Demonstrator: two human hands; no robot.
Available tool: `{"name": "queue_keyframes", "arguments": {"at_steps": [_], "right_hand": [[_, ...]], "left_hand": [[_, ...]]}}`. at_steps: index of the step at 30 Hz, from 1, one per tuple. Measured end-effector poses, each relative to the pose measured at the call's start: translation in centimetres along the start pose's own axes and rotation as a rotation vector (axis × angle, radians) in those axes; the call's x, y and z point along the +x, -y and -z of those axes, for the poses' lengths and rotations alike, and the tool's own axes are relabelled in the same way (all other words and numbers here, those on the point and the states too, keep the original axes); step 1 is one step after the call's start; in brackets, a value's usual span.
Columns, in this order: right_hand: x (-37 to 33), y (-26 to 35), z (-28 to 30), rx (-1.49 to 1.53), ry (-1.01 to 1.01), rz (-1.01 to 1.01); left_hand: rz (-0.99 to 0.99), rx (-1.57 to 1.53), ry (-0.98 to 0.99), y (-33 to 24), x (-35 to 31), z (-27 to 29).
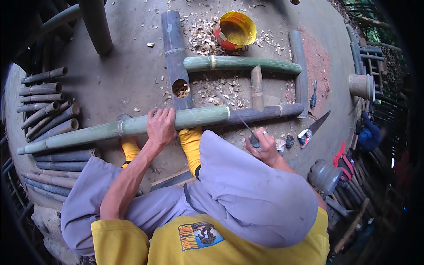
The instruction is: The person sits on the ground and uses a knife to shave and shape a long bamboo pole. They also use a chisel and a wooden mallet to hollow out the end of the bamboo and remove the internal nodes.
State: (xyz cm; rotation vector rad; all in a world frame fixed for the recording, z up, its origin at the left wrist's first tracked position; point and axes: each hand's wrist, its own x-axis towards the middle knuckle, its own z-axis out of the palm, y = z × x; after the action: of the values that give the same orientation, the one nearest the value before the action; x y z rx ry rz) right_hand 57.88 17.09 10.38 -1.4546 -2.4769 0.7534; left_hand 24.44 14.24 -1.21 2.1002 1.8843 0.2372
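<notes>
Left hand [161, 127] was closed over the green bamboo pole [194, 118], knuckles up, thumb side toward the cut end. Right hand [266, 148] was curled round the dark handle of a slim-bladed tool [244, 122]; exact type unclear. Its blade pointed toward 11 o'clock, tip near the pole's thick end; whether it touched, could not tell.

Pole lay across the work area above the person's knees. Long axis nearly level: thick, pale-rimmed cut end just above 3 o'clock, thinner end just below 9.

Clock centred on left hand: dark bamboo post [171, 33] ran up toward 12, a round hole [180, 88] in its side holding chips. Toward 2 o'clock, green bamboo rail [243, 63], joined to a dark bamboo rail [282, 110] by a short upright [257, 88]. Bucket [236, 31], red outside and yellow within, stood at 1, wood chips [204, 39] beside it. Handsaw [313, 128] lay at 3, blade angled toward 1. Cut bamboo lengths [42, 89] were piled between 9 and 10.
</notes>
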Motion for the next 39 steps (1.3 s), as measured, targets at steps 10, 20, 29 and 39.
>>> {"name": "queue_keyframes", "arguments": {"at_steps": [10, 20, 29, 39], "right_hand": [[0.4, 1.0, 1.2, -0.036, 0.139, -0.117], [0.5, 0.9, 1.1, 0.043, -0.071, 0.027], [1.3, 3.0, 2.4, 0.018, -0.013, 0.012], [2.3, 2.6, 2.7, 0.029, 0.088, -0.117]], "left_hand": [[-0.023, 0.014, -0.12, -0.2, -0.2, -0.5], [-0.037, 0.04, -0.187, -0.3, -0.6, -0.8], [-0.04, 0.091, -0.26, -0.3, -0.7, -1.2], [0.029, -0.028, 0.383, 1.3, 2.5, 2.3]]}}
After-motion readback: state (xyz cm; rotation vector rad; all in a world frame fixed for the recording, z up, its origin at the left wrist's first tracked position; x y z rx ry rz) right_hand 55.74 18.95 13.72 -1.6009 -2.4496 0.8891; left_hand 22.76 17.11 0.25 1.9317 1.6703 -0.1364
